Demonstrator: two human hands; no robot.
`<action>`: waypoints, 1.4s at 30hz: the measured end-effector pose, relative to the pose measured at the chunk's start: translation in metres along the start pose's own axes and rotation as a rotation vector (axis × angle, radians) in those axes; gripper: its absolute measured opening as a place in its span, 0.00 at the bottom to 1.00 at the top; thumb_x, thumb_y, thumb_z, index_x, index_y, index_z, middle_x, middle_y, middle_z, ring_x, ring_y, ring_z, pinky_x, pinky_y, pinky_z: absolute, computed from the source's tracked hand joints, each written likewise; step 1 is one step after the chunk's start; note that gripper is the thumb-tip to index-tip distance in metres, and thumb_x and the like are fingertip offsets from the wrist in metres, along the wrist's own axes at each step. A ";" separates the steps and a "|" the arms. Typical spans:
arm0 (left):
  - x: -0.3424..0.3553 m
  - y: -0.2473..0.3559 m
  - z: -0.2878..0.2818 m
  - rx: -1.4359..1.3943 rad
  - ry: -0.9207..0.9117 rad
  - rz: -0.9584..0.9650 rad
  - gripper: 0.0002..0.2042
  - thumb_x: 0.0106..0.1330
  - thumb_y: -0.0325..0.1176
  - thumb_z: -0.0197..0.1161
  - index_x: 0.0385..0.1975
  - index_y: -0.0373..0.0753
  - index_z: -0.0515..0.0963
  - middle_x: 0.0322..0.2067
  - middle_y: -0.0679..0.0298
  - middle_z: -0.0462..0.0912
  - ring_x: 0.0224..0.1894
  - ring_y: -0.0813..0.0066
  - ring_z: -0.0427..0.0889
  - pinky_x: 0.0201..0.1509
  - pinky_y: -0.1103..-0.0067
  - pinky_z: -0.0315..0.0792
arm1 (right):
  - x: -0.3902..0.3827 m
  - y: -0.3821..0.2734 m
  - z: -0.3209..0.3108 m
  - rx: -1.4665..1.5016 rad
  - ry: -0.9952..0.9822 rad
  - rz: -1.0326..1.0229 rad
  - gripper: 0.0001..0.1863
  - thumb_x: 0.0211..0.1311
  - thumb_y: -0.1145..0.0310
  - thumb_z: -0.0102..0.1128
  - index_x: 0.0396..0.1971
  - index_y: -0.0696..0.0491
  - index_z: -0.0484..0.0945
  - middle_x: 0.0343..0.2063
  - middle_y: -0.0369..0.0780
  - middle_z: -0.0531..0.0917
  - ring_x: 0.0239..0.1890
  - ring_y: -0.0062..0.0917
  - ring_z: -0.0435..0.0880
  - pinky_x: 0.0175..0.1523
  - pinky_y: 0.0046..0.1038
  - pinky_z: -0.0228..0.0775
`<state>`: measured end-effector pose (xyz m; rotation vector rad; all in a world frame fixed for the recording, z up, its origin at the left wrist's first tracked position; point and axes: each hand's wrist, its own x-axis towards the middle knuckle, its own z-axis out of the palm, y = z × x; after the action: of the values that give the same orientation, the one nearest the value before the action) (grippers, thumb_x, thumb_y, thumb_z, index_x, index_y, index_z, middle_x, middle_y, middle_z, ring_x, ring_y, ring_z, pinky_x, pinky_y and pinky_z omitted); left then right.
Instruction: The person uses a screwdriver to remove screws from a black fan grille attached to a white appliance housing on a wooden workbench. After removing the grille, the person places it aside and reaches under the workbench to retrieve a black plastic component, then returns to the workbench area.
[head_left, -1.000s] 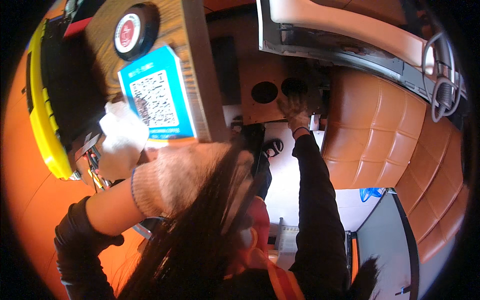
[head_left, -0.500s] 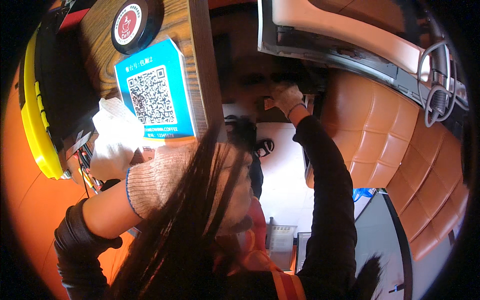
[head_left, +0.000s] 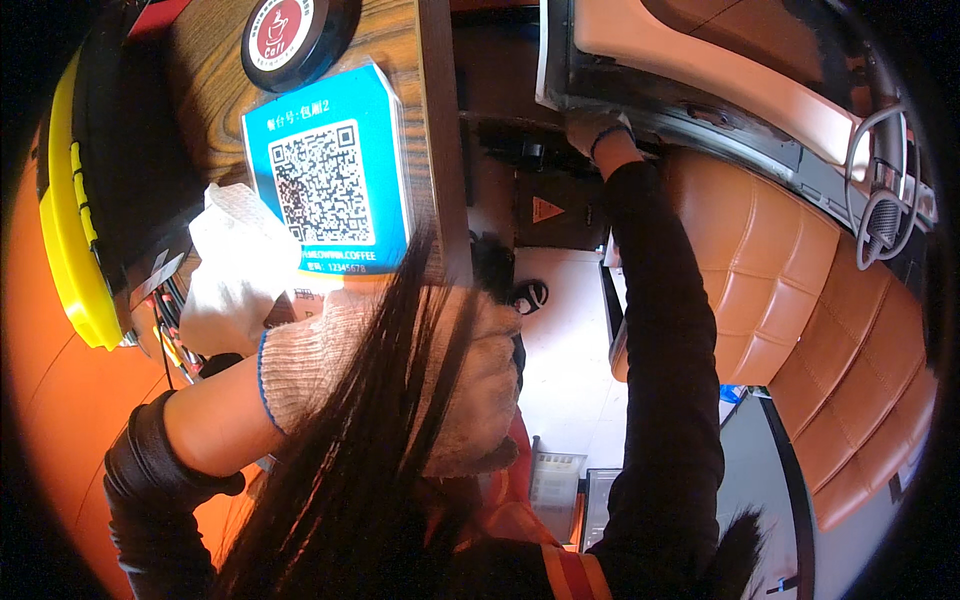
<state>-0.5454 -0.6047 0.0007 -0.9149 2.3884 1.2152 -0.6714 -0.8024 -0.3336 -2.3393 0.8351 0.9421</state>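
My left hand [head_left: 475, 390], in a knitted work glove, is curled closed beside the edge of a wood-grain table [head_left: 435, 130]. Strands of dark hair cross it, and whatever lies inside the fingers is hidden. Farther off, my right hand [head_left: 597, 135], also gloved, reaches into shadow at the lower edge of a pale framed panel [head_left: 690, 50]. Its fingers are lost in the dark. Below that hand is a dark box-like surface with an orange triangular label [head_left: 546, 209]. Next to my left wrist lies a crumpled white tissue [head_left: 235, 265].
A blue code card [head_left: 325, 170] and a round black call button [head_left: 285, 40] sit on the table. A tufted brown leather seat [head_left: 740, 240] is at right, with a grey coiled hose [head_left: 885, 210] above. A yellow-edged black case [head_left: 75, 240] stands left. Plastic trays [head_left: 555, 490] are on the floor.
My right hand has moved up and slightly right, away from the orange label, which now shows fully. My left hand stays curled. The view has shifted slightly.
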 end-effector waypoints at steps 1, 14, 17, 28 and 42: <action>0.001 -0.001 -0.001 -0.005 -0.004 0.006 0.18 0.63 0.46 0.61 0.48 0.42 0.79 0.51 0.60 0.78 0.58 0.67 0.76 0.66 0.63 0.69 | 0.000 0.003 -0.003 0.017 0.022 -0.017 0.17 0.68 0.64 0.45 0.49 0.50 0.81 0.51 0.47 0.81 0.52 0.45 0.81 0.49 0.51 0.73; 0.006 -0.002 0.007 0.141 0.075 -0.001 0.18 0.60 0.43 0.62 0.45 0.39 0.79 0.48 0.58 0.79 0.55 0.64 0.78 0.62 0.62 0.72 | -0.008 0.004 0.031 -0.096 0.216 0.014 0.24 0.68 0.51 0.48 0.61 0.43 0.74 0.60 0.45 0.75 0.57 0.44 0.78 0.59 0.50 0.69; 0.010 0.003 0.008 0.220 0.175 -0.024 0.17 0.56 0.44 0.64 0.41 0.40 0.81 0.46 0.60 0.81 0.55 0.65 0.78 0.61 0.62 0.72 | 0.005 0.007 0.028 -0.122 0.158 0.054 0.23 0.69 0.49 0.47 0.60 0.39 0.75 0.54 0.44 0.80 0.52 0.42 0.81 0.53 0.51 0.73; 0.004 -0.001 0.012 0.085 0.386 -0.052 0.13 0.57 0.43 0.66 0.37 0.42 0.84 0.42 0.63 0.83 0.51 0.66 0.81 0.62 0.63 0.71 | -0.042 0.002 0.042 0.116 0.801 0.184 0.28 0.64 0.48 0.57 0.60 0.45 0.72 0.55 0.46 0.78 0.55 0.40 0.79 0.51 0.44 0.77; -0.001 -0.019 0.015 -0.573 0.398 -0.301 0.15 0.55 0.36 0.65 0.42 0.38 0.81 0.41 0.63 0.83 0.48 0.71 0.82 0.58 0.70 0.74 | -0.226 -0.205 0.296 1.585 0.087 -0.035 0.43 0.54 0.43 0.66 0.63 0.56 0.66 0.52 0.52 0.79 0.53 0.39 0.81 0.56 0.29 0.71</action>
<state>-0.5321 -0.6007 -0.0191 -1.7620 2.0662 1.7537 -0.7913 -0.3950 -0.3181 -0.9689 0.9870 -0.0283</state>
